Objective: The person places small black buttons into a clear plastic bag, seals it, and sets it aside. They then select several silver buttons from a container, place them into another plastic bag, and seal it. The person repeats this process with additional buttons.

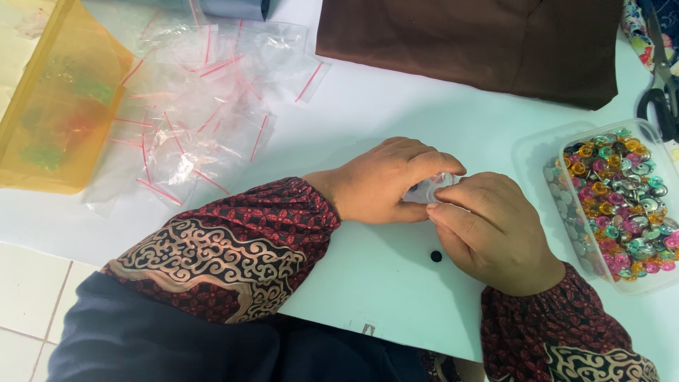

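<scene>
Far left of your grip: a translucent amber plastic box [53,106].
Up and left: a loose heap of clear zip bags with red seal strips [191,99].
Above: a folded dark brown cloth [481,42].
Right: a clear plastic tub [537,145] of coloured metallic buttons [622,198].
Far upper right: black-handled scissors [658,102].
Just below: a small black bead [436,256] on your white table [382,276].

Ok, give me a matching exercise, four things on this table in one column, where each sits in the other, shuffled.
1. pile of clear bags
2. tub of coloured studs
3. brown cloth
4. small black bead

a. far edge, top middle
b. under the right hand
c. right edge
d. upper left, beside the yellow container

Pairs: 1-d, 2-c, 3-a, 4-b
</scene>
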